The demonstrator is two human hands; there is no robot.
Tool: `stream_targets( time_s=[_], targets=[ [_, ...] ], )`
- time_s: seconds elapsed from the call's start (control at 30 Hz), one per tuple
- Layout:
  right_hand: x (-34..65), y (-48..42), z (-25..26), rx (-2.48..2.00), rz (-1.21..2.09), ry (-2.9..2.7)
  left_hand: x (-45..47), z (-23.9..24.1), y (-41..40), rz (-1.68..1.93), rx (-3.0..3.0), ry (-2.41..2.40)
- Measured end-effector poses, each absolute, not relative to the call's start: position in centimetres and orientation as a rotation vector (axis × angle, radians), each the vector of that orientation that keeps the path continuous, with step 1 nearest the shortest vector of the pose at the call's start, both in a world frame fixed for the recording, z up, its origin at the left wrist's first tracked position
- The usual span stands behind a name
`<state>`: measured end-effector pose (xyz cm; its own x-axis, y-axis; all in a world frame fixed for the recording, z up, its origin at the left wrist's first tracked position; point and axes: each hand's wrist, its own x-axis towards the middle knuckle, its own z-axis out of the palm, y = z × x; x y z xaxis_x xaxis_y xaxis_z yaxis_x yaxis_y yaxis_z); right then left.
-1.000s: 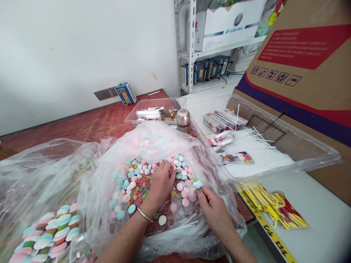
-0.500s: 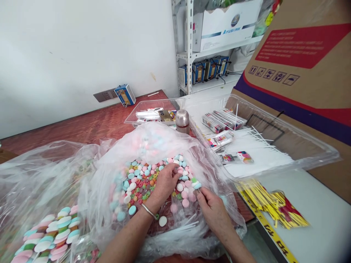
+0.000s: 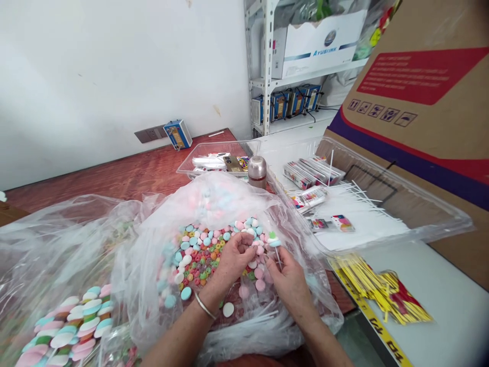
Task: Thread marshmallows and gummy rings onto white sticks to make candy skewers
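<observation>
My right hand (image 3: 287,272) pinches a thin white stick that stands upright. On the stick's top sit a blue-and-white marshmallow (image 3: 274,242) and a green gummy ring (image 3: 272,235). Close by on the left, my left hand (image 3: 237,255) has its fingers curled together over the candies; what they hold, if anything, is hidden. Beneath both hands, a clear plastic bag (image 3: 229,196) lies spread open, with pink, blue and white marshmallows (image 3: 185,260) and small coloured gummy rings (image 3: 204,265) in it. Loose white sticks (image 3: 248,321) lie at its near edge.
Finished-looking marshmallow skewers (image 3: 72,326) lie at lower left under plastic. A metal flask (image 3: 257,171) stands behind the bag. To the right are a clear tray (image 3: 439,232) with white sticks and packets, yellow twist ties (image 3: 355,275) and a large cardboard box (image 3: 420,117).
My left hand has drawn back slightly from the marshmallows, its fingers curling. The right hand has raised the stick with its candies more upright, and the hands are closer together.
</observation>
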<state>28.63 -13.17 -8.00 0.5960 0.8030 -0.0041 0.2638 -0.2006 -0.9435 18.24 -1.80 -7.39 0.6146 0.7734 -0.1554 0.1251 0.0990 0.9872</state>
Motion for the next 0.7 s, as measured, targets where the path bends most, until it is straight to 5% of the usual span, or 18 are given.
stream_targets(
  time_s=[0.37,0.7],
  targets=[
    [28.2,-13.1,-8.2,-1.621,0.581,-0.889,17.9,-7.0,-3.3,0.518,0.781,0.684],
    [28.2,-12.9,-7.4,-1.653,0.632,-0.813,17.8,-5.8,-4.3,0.548,1.006,0.66]
  ],
)
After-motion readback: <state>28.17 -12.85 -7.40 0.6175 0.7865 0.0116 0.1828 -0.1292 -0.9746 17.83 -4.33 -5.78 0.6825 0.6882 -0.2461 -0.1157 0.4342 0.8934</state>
